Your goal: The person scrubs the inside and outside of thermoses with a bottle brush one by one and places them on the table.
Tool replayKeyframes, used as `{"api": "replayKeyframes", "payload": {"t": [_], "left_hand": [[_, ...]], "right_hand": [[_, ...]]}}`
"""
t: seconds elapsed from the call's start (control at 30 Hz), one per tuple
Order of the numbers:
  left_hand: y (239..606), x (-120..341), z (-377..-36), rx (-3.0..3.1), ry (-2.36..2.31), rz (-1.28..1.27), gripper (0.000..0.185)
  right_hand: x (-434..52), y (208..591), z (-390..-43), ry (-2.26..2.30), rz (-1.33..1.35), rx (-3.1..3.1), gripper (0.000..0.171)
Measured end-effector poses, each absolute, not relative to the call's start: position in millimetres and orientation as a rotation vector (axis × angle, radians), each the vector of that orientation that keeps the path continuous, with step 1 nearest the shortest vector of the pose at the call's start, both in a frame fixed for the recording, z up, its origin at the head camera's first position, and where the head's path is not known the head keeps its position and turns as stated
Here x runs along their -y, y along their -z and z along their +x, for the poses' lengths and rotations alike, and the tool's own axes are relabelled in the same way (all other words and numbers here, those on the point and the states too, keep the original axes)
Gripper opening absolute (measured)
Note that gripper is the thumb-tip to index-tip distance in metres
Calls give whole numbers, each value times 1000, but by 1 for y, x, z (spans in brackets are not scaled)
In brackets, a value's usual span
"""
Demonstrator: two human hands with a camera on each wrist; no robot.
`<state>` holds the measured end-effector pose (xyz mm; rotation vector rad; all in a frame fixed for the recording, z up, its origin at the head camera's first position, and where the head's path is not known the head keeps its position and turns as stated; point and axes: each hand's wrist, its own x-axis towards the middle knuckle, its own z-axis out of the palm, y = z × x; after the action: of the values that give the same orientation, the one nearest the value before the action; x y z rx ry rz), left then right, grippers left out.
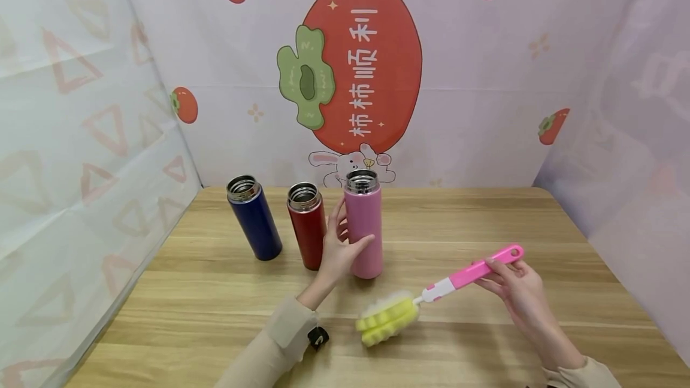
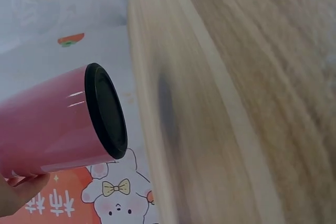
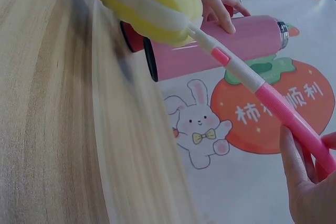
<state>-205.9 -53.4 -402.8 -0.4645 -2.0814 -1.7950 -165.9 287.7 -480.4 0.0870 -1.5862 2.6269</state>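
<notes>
The pink flask point(image 1: 363, 229) stands upright on the tabletop point(image 1: 215, 310), lid off, its steel mouth open to the top; in the left wrist view its black base point(image 2: 106, 109) looks to sit clear of the wood, though the blur leaves us unsure. Our left hand point(image 1: 338, 244) is curled round its lower half, thumb in front and fingers behind. We judge it a rigid metal body with a smooth, glossy coat — likely slippery if wet, light while empty, and best taken round the middle as we have it now.

Our right hand point(image 1: 512, 283) pinches the pink handle of the bottle brush point(image 1: 431, 298) near its far end, fingers wrapped about it. The handle looks stiff, while the yellow and white sponge head point(image 3: 149, 6) is soft and will squash easily; it hangs low over the tabletop, just in front of the flask — touching or not, we cannot tell.

Just left of the pink flask stands a red flask point(image 1: 307, 226), and further left a blue flask point(image 1: 253, 217), both open-topped. A persimmon-print cloth point(image 1: 361, 64) backs the tabletop.
</notes>
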Motion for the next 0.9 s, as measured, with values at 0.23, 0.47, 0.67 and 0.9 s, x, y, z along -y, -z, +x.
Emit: {"api": "replayKeyframes", "payload": {"t": [0.23, 0.47, 0.67, 0.9], "left_hand": [[404, 52, -215, 2119, 1834, -410, 91], [386, 51, -210, 2182, 1876, -364, 89], [392, 52, -216, 2199, 1839, -394, 90], [411, 54, -229, 2240, 1751, -450, 94]], "right_hand": [[-283, 484, -168, -2616, 72, 1595, 15], [-278, 484, -170, -2647, 66, 1564, 16], [-274, 484, -170, -2660, 62, 1585, 19], [-269, 483, -170, -2636, 55, 1631, 21]]}}
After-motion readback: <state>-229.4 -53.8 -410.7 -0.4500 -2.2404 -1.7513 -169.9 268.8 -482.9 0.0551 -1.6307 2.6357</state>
